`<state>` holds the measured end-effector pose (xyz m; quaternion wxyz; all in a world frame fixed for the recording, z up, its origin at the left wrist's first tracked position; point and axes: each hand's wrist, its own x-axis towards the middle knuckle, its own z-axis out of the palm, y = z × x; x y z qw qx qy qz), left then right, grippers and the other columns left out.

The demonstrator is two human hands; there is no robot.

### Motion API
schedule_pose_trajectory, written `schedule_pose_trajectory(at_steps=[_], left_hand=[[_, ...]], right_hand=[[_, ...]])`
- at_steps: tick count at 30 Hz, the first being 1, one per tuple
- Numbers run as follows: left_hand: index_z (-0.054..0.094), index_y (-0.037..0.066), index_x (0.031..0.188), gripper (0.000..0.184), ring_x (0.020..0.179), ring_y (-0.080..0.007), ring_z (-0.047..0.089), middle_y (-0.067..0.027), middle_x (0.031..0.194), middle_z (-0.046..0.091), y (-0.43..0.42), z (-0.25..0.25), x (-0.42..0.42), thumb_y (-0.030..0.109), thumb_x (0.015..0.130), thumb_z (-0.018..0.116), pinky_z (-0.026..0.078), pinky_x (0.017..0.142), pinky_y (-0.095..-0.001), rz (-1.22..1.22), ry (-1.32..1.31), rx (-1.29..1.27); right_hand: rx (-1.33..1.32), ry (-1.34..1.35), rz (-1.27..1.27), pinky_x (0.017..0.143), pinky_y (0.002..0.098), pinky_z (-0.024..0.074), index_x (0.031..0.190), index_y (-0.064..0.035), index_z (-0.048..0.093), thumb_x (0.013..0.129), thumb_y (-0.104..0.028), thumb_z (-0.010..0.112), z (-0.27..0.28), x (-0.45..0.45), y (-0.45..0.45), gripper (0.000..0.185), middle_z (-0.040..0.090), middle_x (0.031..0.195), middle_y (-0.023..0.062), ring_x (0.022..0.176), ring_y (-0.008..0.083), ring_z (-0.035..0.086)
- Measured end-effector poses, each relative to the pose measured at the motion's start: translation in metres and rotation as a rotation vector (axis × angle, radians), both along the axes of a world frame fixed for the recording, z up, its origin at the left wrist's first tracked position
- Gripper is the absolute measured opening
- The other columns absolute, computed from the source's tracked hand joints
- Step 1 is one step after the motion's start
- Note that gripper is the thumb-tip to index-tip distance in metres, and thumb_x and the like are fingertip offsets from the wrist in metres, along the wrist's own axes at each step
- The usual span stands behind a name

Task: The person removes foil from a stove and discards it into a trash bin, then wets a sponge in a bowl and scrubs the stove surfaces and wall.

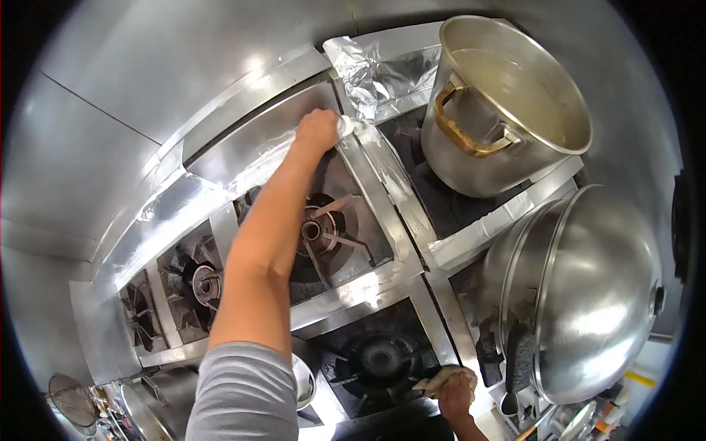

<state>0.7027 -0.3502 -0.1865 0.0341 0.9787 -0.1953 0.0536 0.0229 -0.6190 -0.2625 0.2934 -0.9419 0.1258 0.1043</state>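
Note:
My left hand reaches far across the stove to its back edge. Its fingers are closed on a small white thing, mostly hidden, whose kind I cannot make out. Whitish foam smears streak the metal ledge beside this hand. Below my forearm is a burner with a pot support around it. At the front right, my right hand grips a crumpled beige cloth against the stove's front edge, close to a dark front burner.
A tall pot holding cloudy liquid stands at the back right. Large domed metal lids or pans lean at the right. Crumpled foil lines the back. More burners lie left, with a pot and a strainer at lower left.

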Motion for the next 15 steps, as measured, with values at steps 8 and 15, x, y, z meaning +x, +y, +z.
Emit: schedule_pose_trajectory(at_steps=[8, 15], left_hand=[[0.074, 0.005, 0.093, 0.016, 0.095, -0.0405, 0.071, -0.0253, 0.096, 0.072, 0.115, 0.006, -0.043, 0.015, 0.081, 0.071, 0.057, 0.086, -0.0492, 0.147, 0.018, 0.063], [0.073, 0.002, 0.085, 0.011, 0.089, -0.0416, 0.071, -0.0241, 0.087, 0.072, 0.104, 0.004, -0.054, 0.009, 0.079, 0.068, 0.058, 0.083, -0.0493, 0.041, -0.062, 0.145]], right_hand=[[-0.019, 0.058, 0.035, 0.085, 0.0601, 0.0442, 0.099, 0.0032, 0.050, 0.086, -0.013, 0.053, 0.007, 0.005, 0.000, 0.021, 0.052, 0.101, 0.0304, 0.094, 0.0498, 0.054], [0.041, 0.068, 0.040, 0.098, 0.0647, 0.0390, 0.103, 0.0066, 0.053, 0.091, -0.011, 0.053, -0.006, -0.011, -0.005, 0.021, 0.054, 0.113, 0.0398, 0.109, 0.0577, 0.051]])
